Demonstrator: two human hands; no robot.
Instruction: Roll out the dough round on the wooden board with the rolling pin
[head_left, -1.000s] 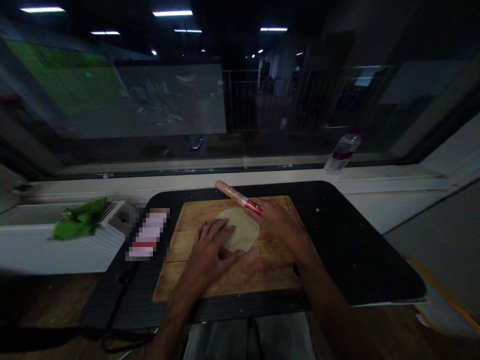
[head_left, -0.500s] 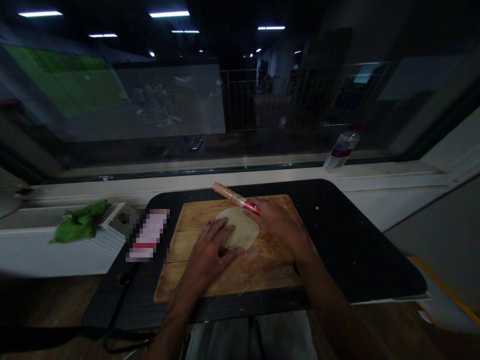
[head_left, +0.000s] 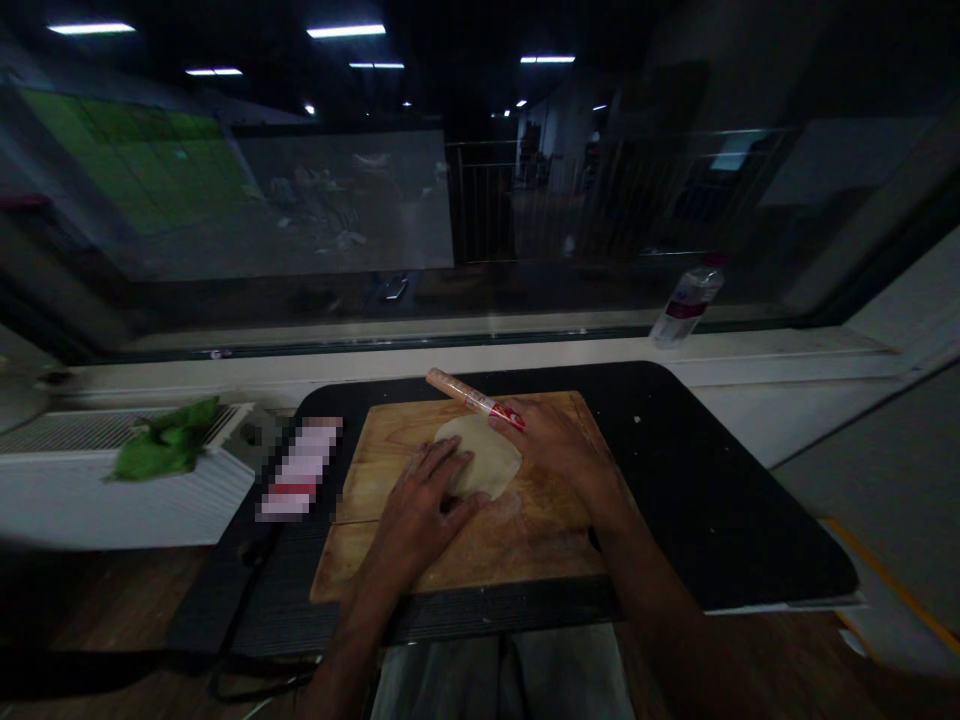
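A flat, pale round of dough (head_left: 491, 460) lies on a wooden cutting board (head_left: 360, 545). My left hand (head_left: 431, 495) rests with fingers spread over the left edge of the dough. My right hand (head_left: 547, 435) is closed on one end of a rolling pin (head_left: 465, 393), which has a red and clear wrapper near my fingers. The pin slants up to the left across the far edge of the dough, its free end past the board's back edge. My palm hides the pin's near end.
The board sits on a black table (head_left: 720, 520) below a dark window. A water bottle (head_left: 686, 305) stands on the sill (head_left: 795, 345) at the right. To the left are a blurred-out phone-like item (head_left: 300, 470) and a green cloth (head_left: 169, 440) on a radiator (head_left: 150, 510).
The whole view has shifted very slightly. Both hands, the rolling pin and the dough keep practically the same places relative to the board.
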